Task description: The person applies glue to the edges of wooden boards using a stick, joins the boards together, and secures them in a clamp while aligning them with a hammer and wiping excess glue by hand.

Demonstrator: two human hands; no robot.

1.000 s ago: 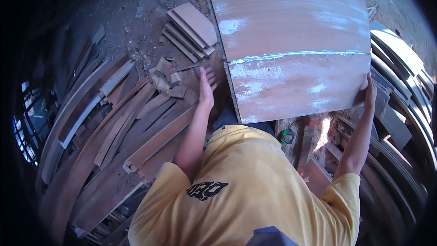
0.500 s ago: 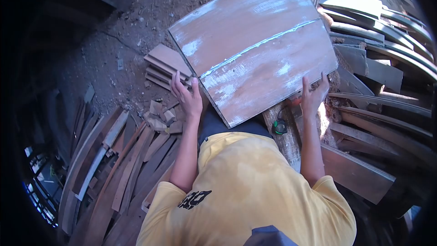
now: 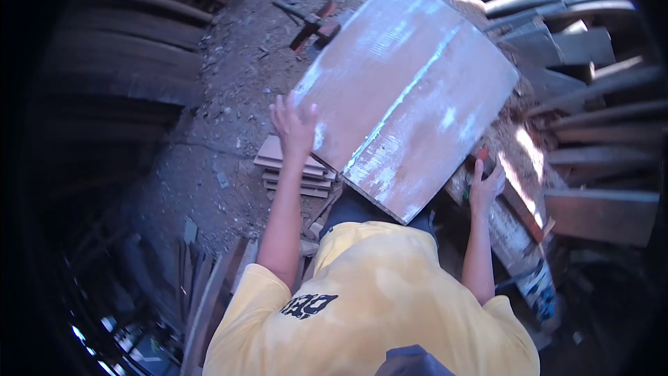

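A broad wooden panel [image 3: 390,90], made of two boards with a whitish line along their joint, lies tilted in front of my body. White smears mark its surface. My left hand [image 3: 295,124] is at the panel's left edge, fingers spread, above a small stack of boards [image 3: 299,175]. Beyond the panel's lower right edge is my right hand [image 3: 486,182], its fingers apart and curved, near a reddish object [image 3: 482,154]. Whether either hand touches the panel is hard to tell.
A dark metal and wood tool [image 3: 314,28] lies on the littered ground [image 3: 236,83] beyond the panel. Curved boards [image 3: 557,0] are piled at the upper right. A plank [image 3: 602,216] lies at the right, and stacked timber [image 3: 125,49] fills the left.
The panel has turned anticlockwise in view. My left hand has moved up to its left edge. My right hand has left the panel's right side and is now beside its lower right edge.
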